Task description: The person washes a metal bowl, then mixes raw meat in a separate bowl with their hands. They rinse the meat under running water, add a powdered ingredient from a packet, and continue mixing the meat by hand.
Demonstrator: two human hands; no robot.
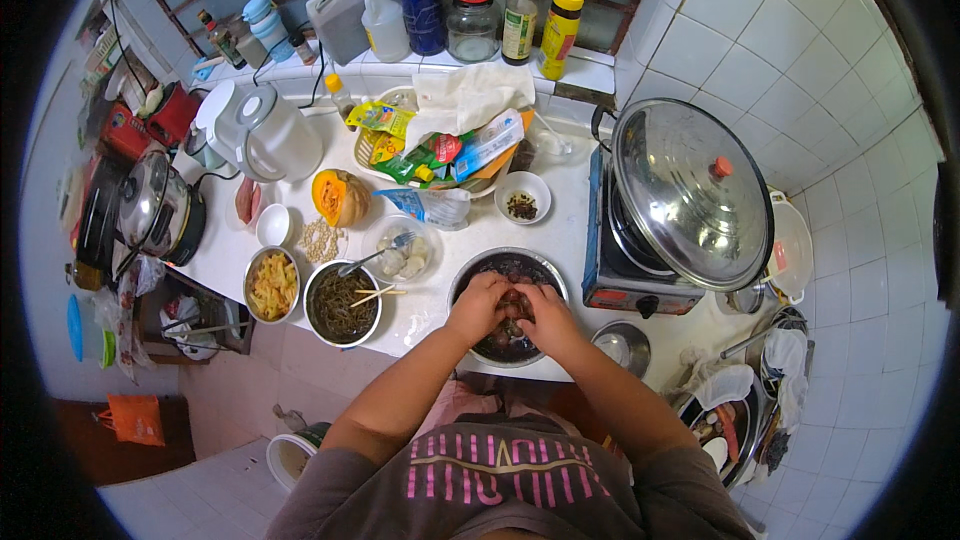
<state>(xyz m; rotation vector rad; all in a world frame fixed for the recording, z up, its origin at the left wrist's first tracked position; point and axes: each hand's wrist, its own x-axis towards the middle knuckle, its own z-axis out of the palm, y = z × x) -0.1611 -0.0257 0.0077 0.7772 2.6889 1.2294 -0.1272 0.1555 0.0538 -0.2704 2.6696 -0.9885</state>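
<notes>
Both of my hands reach into a round metal basin point(557, 274) of dark liquid at the counter's front edge. My left hand point(480, 306) and my right hand point(545, 317) curve around a heap of small, round, reddish-brown food pieces point(514, 307) from either side, fingertips close together. To the left stand a bowl of dark strands point(334, 306) with chopsticks point(373, 294) in it, a bowl of yellow food pieces point(271, 286), and a clear bowl of pale pieces point(401, 259) with a fork point(375, 253). A small white bowl with dark bits point(523, 197) lies behind the basin.
Right of the basin are a small metal bowl point(626, 345) and a gas stove point(637, 292) bearing a large lidded pan point(690, 195). A cut pumpkin point(341, 197), a packed basket point(367, 154) and a white jug point(277, 135) stand farther back. Bottles line the windowsill point(589, 71).
</notes>
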